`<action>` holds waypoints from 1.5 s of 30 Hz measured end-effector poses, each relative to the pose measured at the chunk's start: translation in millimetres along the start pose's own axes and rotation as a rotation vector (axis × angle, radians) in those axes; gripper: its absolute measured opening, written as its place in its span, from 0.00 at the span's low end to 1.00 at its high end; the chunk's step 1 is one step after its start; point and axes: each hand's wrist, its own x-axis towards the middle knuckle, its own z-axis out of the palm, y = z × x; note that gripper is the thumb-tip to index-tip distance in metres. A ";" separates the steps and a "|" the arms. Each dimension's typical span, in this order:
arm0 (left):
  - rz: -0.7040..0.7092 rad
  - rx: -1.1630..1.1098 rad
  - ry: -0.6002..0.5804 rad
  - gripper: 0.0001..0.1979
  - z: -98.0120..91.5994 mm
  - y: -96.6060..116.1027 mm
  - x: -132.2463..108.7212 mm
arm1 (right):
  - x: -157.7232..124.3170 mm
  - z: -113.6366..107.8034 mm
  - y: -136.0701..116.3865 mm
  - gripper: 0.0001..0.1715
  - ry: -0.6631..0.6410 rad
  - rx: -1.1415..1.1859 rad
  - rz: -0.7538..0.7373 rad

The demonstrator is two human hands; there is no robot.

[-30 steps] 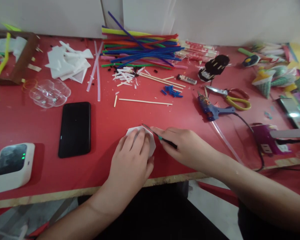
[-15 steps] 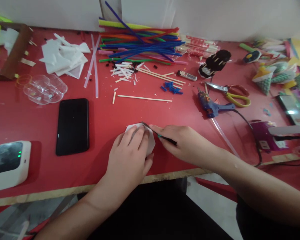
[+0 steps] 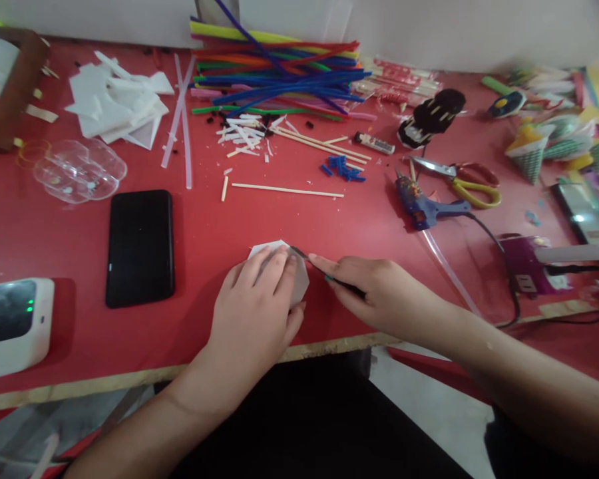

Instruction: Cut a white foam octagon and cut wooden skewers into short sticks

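Note:
A small piece of white card (image 3: 300, 287) with angled edges lies on the red table in the middle of the head view. My left hand (image 3: 253, 303) presses it down, fingers laid across it and covering much of its surface. Closed around a slim dark craft knife (image 3: 319, 264), my right hand (image 3: 374, 287) is at the card's right side. The knife's tip meets the card's upper right edge, and its handle runs back into my palm. A small teal patch shows on the knife near my fingers.
Past the card lie a thin wooden stick (image 3: 287, 191), blue bits (image 3: 343, 169) and coloured pipe cleaners (image 3: 279, 73). A glue gun (image 3: 424, 203) and scissors (image 3: 459, 178) are on the right. To the left are a black phone (image 3: 140, 249), a white device (image 3: 17, 326) and paper scraps (image 3: 117, 100).
The knife and my right hand have shifted slightly right, with the tip moving along the card's upper right edge. My left hand stays on the card. The view has tilted a little.

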 end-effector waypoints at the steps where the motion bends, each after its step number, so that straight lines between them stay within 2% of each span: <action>1: 0.002 0.003 0.002 0.24 -0.2 -0.1 0.1 | -1.7 0.6 0.4 0.29 0.001 0.000 0.000; 13: -0.004 -0.010 -0.019 0.25 -3.0 0.3 1.6 | -27.1 12.0 3.3 0.30 0.041 0.068 0.024; 21: 0.017 -0.032 -0.010 0.25 -0.8 -3.2 0.1 | -41.6 9.6 0.8 0.30 0.024 0.098 0.090; 26: 0.085 -0.051 -0.023 0.30 -4.7 -9.9 -8.3 | -43.3 11.4 3.9 0.29 0.119 0.108 0.106; 29: 0.086 -0.043 0.005 0.28 -6.0 -9.1 -15.4 | -41.2 13.0 4.3 0.28 0.184 0.113 0.112; 32: -0.014 -0.028 0.104 0.23 -3.2 -5.2 -18.5 | -36.9 12.4 2.0 0.30 0.165 0.127 0.082; 34: -0.127 0.017 0.161 0.26 0.0 -3.6 -17.3 | -33.5 10.4 0.3 0.30 0.108 0.132 0.052; 37: -0.267 0.097 0.173 0.36 3.9 -4.6 -12.8 | -28.3 5.9 2.5 0.30 0.055 0.109 0.042; 39: -0.304 0.116 0.139 0.34 3.9 -6.9 -10.6 | -25.4 2.9 8.8 0.29 0.091 0.078 0.060; 42: -0.211 0.071 0.050 0.27 0.5 -9.7 -11.2 | -22.2 -0.8 20.3 0.28 0.181 0.008 0.097; 45: -0.074 0.004 -0.015 0.29 -3.5 -9.3 -15.4 | -20.4 -3.7 23.9 0.28 0.214 -0.029 0.127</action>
